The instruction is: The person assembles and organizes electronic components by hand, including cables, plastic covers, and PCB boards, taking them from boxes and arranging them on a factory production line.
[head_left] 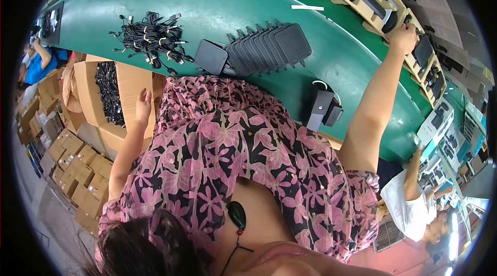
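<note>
Long reach right.
Right hand point(405, 37) at tray point(412, 68) along worktop's point(228, 7) far-right edge, grip unclear; left hand point(144, 104) raised, loosely spread.

Loose floral garment in black and pink, short sleeves, dark pendant on a cord.
The garment point(217, 136) is black, printed with large pink blossoms, smaller pink flowers and pale leaf outlines; its cloth comes close to the fingers of the left hand point(144, 104) and lies well apart from those of the right hand point(404, 38). The right sleeve point(365, 185), in the same print, ends well behind the fingers, past the elbow. Far back from both sets of fingers, the neckline opens wide around a smooth, dark green, oval pendant point(237, 215), with red beads point(239, 232) and a thin black cord point(231, 259). Dark hair point(150, 245) falls well behind the left fingers.
</note>
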A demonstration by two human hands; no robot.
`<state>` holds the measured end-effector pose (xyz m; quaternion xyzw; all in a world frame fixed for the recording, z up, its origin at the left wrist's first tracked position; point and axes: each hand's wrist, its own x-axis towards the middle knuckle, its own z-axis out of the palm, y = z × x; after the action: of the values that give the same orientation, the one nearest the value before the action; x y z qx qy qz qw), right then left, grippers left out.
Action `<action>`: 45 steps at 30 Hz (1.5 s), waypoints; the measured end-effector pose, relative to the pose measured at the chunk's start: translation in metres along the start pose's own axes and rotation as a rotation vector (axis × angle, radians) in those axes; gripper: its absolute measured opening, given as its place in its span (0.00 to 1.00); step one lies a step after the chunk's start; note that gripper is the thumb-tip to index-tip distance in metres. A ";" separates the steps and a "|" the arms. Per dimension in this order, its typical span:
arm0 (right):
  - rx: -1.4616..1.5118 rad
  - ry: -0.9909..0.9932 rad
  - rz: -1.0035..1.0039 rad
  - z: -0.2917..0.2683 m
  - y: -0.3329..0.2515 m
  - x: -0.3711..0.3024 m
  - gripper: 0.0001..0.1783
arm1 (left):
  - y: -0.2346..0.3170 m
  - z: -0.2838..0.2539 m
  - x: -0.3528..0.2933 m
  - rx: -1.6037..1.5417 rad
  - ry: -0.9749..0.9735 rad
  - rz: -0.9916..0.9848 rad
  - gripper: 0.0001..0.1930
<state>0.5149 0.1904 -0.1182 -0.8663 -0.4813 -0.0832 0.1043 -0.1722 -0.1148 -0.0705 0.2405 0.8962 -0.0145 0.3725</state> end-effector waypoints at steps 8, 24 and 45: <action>-0.214 -0.101 -0.245 0.027 0.046 0.030 0.11 | 0.150 0.021 -0.143 -0.158 -0.611 0.807 0.19; 0.338 -0.449 -0.414 -0.028 -0.093 -0.222 0.38 | 0.165 0.053 -0.068 0.042 -0.758 0.829 0.24; 0.633 -0.688 0.004 0.025 -0.055 -0.226 0.28 | 0.168 0.071 -0.001 0.201 0.397 1.316 0.09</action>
<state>0.3510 0.0410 -0.1920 -0.7702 -0.4879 0.3599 0.1980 -0.0502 0.0184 -0.0954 0.7654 0.6094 0.1758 0.1087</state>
